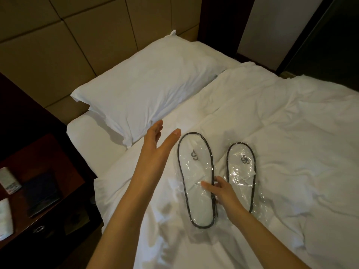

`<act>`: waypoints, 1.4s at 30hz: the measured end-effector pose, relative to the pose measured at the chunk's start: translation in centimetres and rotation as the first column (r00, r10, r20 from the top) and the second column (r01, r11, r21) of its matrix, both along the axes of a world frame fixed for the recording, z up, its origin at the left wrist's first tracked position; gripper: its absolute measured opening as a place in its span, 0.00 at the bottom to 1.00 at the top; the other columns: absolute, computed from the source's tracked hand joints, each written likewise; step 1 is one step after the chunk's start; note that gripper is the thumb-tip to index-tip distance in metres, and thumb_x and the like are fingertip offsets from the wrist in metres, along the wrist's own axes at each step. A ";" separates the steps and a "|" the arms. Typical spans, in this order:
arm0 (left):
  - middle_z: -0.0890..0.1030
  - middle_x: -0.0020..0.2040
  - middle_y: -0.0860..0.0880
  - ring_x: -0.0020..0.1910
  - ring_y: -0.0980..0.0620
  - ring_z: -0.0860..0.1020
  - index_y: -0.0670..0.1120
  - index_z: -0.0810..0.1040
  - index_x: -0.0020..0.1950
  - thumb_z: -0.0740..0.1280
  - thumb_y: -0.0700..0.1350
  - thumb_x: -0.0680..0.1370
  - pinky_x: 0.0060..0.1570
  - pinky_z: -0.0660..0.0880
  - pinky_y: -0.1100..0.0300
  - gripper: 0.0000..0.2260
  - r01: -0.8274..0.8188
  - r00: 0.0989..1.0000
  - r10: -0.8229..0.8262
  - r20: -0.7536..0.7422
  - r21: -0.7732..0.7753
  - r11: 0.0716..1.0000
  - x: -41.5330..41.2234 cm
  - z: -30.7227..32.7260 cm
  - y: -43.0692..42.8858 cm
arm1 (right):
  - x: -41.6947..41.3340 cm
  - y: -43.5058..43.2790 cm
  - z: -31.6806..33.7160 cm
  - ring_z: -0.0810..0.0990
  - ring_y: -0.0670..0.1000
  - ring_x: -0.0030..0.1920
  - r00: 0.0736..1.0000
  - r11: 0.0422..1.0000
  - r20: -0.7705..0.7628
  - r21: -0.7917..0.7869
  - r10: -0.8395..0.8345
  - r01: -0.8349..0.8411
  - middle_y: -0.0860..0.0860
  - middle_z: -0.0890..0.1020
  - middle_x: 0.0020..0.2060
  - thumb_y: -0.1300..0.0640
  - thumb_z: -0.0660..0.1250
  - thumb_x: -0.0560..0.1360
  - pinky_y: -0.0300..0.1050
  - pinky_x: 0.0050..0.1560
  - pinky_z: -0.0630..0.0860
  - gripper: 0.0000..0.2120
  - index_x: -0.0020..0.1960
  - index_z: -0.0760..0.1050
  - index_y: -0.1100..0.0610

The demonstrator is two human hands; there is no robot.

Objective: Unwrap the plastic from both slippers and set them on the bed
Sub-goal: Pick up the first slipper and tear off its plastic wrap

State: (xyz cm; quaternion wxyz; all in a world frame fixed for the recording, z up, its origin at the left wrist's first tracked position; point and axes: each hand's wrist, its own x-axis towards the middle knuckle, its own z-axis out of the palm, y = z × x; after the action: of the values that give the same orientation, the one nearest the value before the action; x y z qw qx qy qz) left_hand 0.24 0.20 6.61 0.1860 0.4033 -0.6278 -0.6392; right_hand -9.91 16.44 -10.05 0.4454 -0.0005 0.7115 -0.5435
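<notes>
Slippers [241,167] point toes away; right hand [220,192] seemingly pinches left slipper [194,167], left hand [157,146] spread.

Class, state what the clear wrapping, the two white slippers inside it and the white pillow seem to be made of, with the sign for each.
Clear wrapping: thin glossy plastic film; it crinkles and glares. Flat white slippers with dark piping: probably matt soft fabric, thin; exact cloth unclear. White pillow: woven cloth cover, likely cotton, matt and creased, over soft filling.
</notes>
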 end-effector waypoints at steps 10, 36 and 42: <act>0.64 0.74 0.57 0.72 0.56 0.63 0.60 0.62 0.72 0.64 0.60 0.73 0.58 0.61 0.61 0.28 0.011 1.000 -0.011 -0.004 -0.058 0.998 0.6 2.8 0.9 | 0.2 2.1 6.0 0.85 0.49 0.46 0.999 0.994 -0.046 -0.107 -0.005 0.000 0.51 0.86 0.45 0.53 0.75 0.70 0.37 0.40 0.79 0.10 0.50 0.80 0.54; 0.63 0.75 0.52 0.73 0.50 0.63 0.56 0.60 0.74 0.64 0.59 0.75 0.62 0.62 0.57 0.29 -0.008 1.000 0.006 -0.016 -0.113 0.994 2.2 6.9 3.2 | 1.9 7.1 16.4 0.84 0.49 0.53 0.992 0.955 -0.029 -0.267 0.122 -0.125 0.49 0.85 0.53 0.45 0.76 0.64 0.44 0.49 0.80 0.20 0.56 0.81 0.45; 0.64 0.75 0.51 0.73 0.50 0.63 0.55 0.59 0.74 0.65 0.59 0.74 0.61 0.62 0.58 0.31 0.026 0.999 -0.028 -0.027 -0.085 0.996 1.9 7.1 4.1 | 1.5 7.7 17.4 0.83 0.48 0.54 0.990 0.949 -0.044 -0.282 0.133 -0.140 0.46 0.84 0.54 0.43 0.76 0.64 0.44 0.52 0.80 0.20 0.56 0.80 0.41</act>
State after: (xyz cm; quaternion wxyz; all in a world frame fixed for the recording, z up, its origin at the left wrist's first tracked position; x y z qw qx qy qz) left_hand 2.12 4.28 13.66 0.2030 0.3775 -0.6570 -0.6202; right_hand -8.40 24.10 7.33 0.4687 -0.1203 0.6295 -0.6079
